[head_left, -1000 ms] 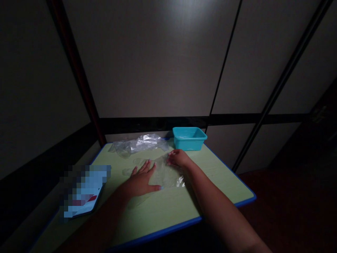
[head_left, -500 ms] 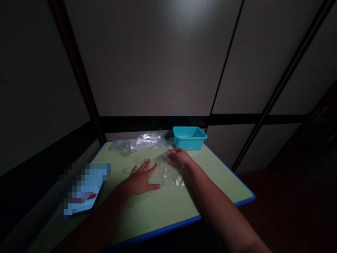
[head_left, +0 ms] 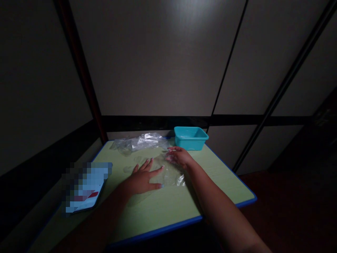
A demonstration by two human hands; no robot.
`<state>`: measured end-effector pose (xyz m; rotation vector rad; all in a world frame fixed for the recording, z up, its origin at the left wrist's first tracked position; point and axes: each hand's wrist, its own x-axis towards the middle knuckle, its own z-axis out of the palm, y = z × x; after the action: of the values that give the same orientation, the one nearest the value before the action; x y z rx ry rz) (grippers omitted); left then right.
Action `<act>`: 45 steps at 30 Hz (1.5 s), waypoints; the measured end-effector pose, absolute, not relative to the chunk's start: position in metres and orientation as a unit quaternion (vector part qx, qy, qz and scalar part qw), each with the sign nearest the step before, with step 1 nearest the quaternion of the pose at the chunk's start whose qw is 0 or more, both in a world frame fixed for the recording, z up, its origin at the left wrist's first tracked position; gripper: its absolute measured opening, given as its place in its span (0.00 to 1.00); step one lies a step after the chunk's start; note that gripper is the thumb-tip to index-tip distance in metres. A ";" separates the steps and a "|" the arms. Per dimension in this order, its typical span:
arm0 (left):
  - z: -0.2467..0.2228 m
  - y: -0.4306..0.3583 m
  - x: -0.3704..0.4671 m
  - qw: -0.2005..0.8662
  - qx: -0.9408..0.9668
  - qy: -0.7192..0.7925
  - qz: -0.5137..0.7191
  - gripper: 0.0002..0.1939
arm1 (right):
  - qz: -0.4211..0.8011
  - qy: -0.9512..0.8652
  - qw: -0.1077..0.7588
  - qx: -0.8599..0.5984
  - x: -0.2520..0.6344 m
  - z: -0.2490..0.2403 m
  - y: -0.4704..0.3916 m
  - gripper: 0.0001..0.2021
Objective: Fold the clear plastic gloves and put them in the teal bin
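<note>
A clear plastic bag (head_left: 171,177) lies spread on the light green table. My left hand (head_left: 143,182) rests flat over its left part, fingers stretched and spread, holding nothing. At the bag's far right side, my right hand (head_left: 179,157) has its fingers curled around a thin edge of the film. Dim light makes the exact contact at those fingertips hard to see. Just beyond the right hand stands a turquoise plastic basket (head_left: 191,143). Crumpled clear plastic (head_left: 142,142) lies along the table's back edge.
A tablet-like device (head_left: 91,189), partly pixelated, lies at the left of the table (head_left: 168,211), which has a blue rim. Dark-framed panels (head_left: 158,70) rise directly behind the table. Dark reddish floor (head_left: 279,207) shows at the right.
The fingers of my right hand have spread slightly at the film's edge. My left hand stays flat, its index finger a little further right. The whole view has shifted slightly.
</note>
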<state>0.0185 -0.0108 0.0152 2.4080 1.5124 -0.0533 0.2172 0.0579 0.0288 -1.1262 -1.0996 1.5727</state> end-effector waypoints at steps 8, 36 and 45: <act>0.014 -0.011 0.018 0.148 0.837 0.527 -0.014 0.40 | 0.634 -0.431 0.463 -0.445 0.217 0.024 0.063 0.07; 0.015 -0.011 0.018 0.137 0.840 0.525 -0.023 0.40 | 0.542 -0.479 0.454 -0.520 0.214 0.018 0.066 0.08; 0.015 -0.011 0.018 0.132 0.840 0.525 -0.030 0.39 | 0.594 -0.439 0.465 -0.488 0.217 0.019 0.065 0.11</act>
<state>0.0182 -0.0107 0.0154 2.4385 1.5241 -0.0884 0.2173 0.0649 0.0187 -1.1990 -1.0776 1.4601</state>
